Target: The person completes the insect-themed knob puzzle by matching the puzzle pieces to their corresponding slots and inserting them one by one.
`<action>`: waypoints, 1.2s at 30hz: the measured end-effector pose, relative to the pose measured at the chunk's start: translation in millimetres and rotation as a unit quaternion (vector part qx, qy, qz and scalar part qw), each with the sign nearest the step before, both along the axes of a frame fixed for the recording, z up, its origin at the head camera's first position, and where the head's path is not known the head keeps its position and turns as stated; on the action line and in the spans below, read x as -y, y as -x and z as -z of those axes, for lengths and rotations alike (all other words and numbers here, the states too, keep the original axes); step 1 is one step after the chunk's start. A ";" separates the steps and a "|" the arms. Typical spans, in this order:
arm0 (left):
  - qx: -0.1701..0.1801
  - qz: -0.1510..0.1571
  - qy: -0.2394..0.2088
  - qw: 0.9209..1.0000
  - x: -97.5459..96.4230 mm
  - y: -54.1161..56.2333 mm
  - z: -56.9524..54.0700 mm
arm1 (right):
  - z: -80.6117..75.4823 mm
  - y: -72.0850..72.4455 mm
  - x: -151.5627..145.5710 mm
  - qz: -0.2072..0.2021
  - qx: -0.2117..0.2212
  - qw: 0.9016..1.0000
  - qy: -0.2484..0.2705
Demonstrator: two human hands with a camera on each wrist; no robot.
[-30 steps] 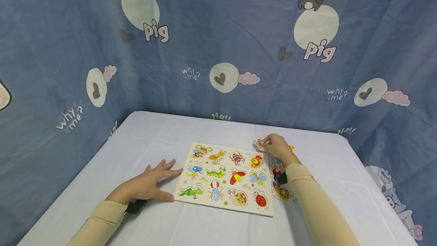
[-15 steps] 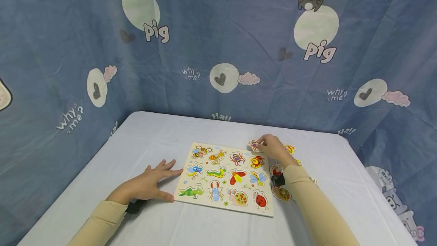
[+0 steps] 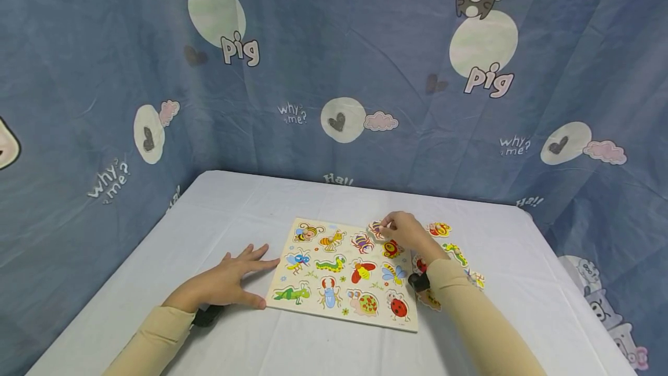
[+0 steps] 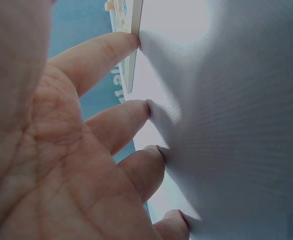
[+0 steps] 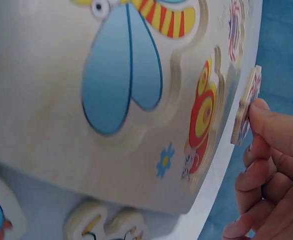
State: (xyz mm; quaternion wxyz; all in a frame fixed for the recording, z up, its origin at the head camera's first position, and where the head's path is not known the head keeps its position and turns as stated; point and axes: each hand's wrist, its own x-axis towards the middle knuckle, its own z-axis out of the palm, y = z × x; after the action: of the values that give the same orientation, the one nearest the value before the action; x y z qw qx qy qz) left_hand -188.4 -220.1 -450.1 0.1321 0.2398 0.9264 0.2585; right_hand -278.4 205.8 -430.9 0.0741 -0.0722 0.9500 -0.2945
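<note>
A wooden peg puzzle board (image 3: 383,319) printed with several insects lies on the white table. My right hand (image 3: 412,232) pinches a purple-striped spider puzzle piece (image 3: 374,228) between thumb and fingers, over the board's far edge, just above the spider recess (image 3: 362,242). In the right wrist view that spider piece (image 5: 246,107) stands tilted, apart from the board (image 5: 41,100). With fingers spread, my left hand (image 3: 227,280) rests at the board's left side. One fingertip (image 4: 126,42) touches the board's edge in the left wrist view; other fingertips rest on the cloth.
Loose puzzle pieces lie right of the board: a red-and-yellow one (image 3: 439,229), a green caterpillar (image 3: 456,254) and others partly hidden under the right forearm. A white cloth covers the table (image 3: 250,196). A blue printed curtain (image 3: 292,45) hangs behind it.
My right hand has moved left with the spider piece, from beyond the board's far right corner to near the spider recess. More loose pieces are uncovered. The left hand stays still.
</note>
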 end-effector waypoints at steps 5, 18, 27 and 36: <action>0.000 0.001 -0.004 1.000 0.4 -0.8 -0.6 | 2.2 -2.9 6.4 -0.025 -0.012 1.000 -0.014; 0.001 0.001 -0.004 1.000 -0.1 -1.2 -1.8 | 2.9 -8.8 19.5 -0.052 -0.017 0.998 -0.026; 0.007 -0.001 -0.006 1.000 -1.2 -1.5 -3.4 | 2.8 -10.6 25.5 -0.066 -0.010 0.998 -0.017; 0.004 -0.002 -0.001 1.000 -1.1 -1.0 -2.1 | 2.8 -13.5 30.6 -0.076 -0.001 0.997 -0.003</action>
State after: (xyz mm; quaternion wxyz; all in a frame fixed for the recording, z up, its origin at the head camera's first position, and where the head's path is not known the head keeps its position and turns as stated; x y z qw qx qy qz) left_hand -187.3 -219.0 -448.0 0.1353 0.2375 0.9259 0.2609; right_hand -264.9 175.2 -433.8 0.0955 -0.1447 0.9428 -0.2847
